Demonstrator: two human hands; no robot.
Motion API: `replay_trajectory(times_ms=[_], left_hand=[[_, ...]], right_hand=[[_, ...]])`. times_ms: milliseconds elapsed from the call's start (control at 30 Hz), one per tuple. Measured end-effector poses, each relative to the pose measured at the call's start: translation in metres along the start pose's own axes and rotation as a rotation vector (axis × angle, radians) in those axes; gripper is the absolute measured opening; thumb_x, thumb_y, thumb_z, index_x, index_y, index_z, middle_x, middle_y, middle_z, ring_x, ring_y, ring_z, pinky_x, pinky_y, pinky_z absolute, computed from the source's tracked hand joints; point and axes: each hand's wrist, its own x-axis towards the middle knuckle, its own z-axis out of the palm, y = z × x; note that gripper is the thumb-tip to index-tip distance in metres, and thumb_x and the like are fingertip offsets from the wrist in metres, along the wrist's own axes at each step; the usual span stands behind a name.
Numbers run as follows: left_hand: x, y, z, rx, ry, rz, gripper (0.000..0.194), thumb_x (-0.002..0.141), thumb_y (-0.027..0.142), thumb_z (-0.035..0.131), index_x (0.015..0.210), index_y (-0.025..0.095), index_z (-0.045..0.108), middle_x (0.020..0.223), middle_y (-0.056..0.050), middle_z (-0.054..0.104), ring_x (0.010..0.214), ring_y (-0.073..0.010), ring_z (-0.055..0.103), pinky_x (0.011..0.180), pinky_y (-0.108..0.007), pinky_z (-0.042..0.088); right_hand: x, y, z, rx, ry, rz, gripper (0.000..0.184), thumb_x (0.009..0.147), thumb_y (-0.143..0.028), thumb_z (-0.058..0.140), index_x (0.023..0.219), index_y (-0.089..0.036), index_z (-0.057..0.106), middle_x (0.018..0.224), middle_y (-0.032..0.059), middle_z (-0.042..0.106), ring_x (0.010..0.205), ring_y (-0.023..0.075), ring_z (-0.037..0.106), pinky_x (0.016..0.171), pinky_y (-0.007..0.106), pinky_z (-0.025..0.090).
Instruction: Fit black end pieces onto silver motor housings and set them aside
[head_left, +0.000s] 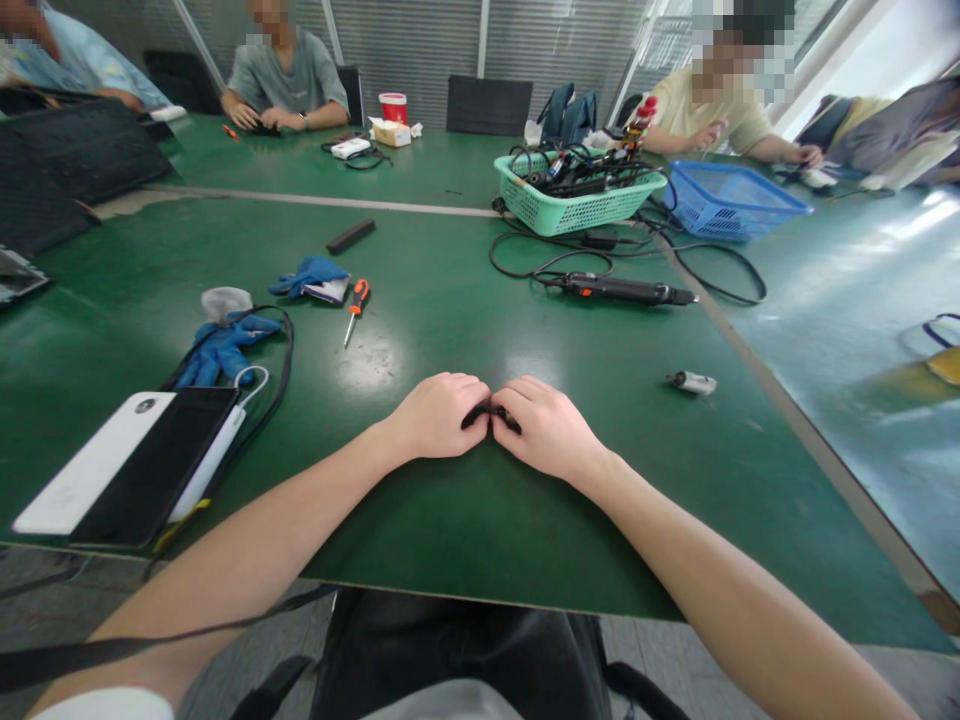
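Bare forearms (292, 525) lead to the left hand (440, 415) and right hand (551, 428), both gripping a small dark item (475, 412) (mostly hidden), apparently a close-handling step where any adjustment calls for steady pressure.

a green basket (577, 205) of dark tools and cables stands beside a blue basket (731, 200) on the green bench (420, 250); an orange-handled screwdriver (357, 308) lies near a crumpled blue glove (311, 277).
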Motion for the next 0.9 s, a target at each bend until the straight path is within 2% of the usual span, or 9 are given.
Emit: replay_trajectory(times_ms=[900], left_hand=[[-0.0007, -0.0017, 0.0022, -0.029, -0.006, -0.002, 0.011, 0.091, 0.027, 0.054, 0.088, 0.018, 0.060, 0.084, -0.004, 0.065, 0.079, -0.0194, 0.060, 0.072, -0.034, 0.046]], right_hand=[[0.0001, 0.0062, -0.0012, -0.018, -0.019, -0.016, 0.009, 0.090, -0.016, 0.054, 0.086, -0.021, 0.061, 0.087, 0.0068, 0.064, 0.086, 0.0231, 0.057, 0.082, 0.037, 0.049]])
